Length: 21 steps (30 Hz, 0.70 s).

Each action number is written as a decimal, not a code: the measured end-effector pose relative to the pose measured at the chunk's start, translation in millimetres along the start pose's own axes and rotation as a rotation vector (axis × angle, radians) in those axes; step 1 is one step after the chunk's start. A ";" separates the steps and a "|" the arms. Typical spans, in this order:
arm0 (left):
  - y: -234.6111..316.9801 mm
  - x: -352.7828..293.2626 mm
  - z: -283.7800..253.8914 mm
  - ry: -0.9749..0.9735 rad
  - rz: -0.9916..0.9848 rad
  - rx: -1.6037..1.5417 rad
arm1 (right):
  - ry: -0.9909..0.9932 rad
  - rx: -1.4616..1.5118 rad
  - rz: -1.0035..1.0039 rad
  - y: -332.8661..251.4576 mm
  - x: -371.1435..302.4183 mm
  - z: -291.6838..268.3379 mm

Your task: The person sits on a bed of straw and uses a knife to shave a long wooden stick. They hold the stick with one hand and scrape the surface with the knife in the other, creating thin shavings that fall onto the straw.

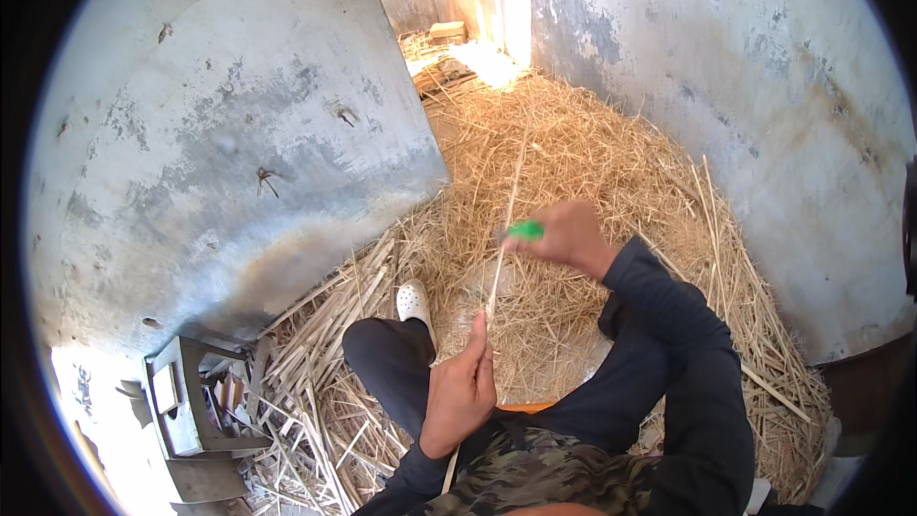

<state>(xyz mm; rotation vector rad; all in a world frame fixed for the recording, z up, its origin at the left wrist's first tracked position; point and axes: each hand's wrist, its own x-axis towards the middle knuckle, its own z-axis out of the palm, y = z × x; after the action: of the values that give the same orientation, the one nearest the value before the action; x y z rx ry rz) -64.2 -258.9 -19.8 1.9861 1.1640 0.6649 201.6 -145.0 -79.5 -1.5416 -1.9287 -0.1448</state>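
A long, thin, pale strip [517, 177], which looks like split bamboo, runs from my lap up over the straw heap. My left hand [458, 397] is closed around it, thumb pointing up along its length. Further up, my right hand [570, 234] is wrapped round a small tool with a green handle [525, 230]. The tool's working end meets the strip or lies very close to it; blur hides its exact shape. Below my left hand the strip's tail passes beside my wrist toward my lap.
Loose straw-like shavings [583, 148] are heaped ahead between two worn plaster walls [258, 134]. Piles of split strips [315, 411] lie to the left and right. A small wooden stool [181, 401] lies at the lower left. My left foot wears a white clog [414, 304].
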 end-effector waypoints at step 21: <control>-22.4 14.5 8.1 -0.150 -0.280 -1.032 | -0.133 0.004 -0.060 -29.9 -11.8 -35.0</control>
<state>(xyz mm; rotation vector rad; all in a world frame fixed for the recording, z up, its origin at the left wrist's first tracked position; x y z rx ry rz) -63.1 -241.4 -41.5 0.9613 0.7364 0.7409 190.4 -180.2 -49.6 -1.5250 -2.0784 -0.0661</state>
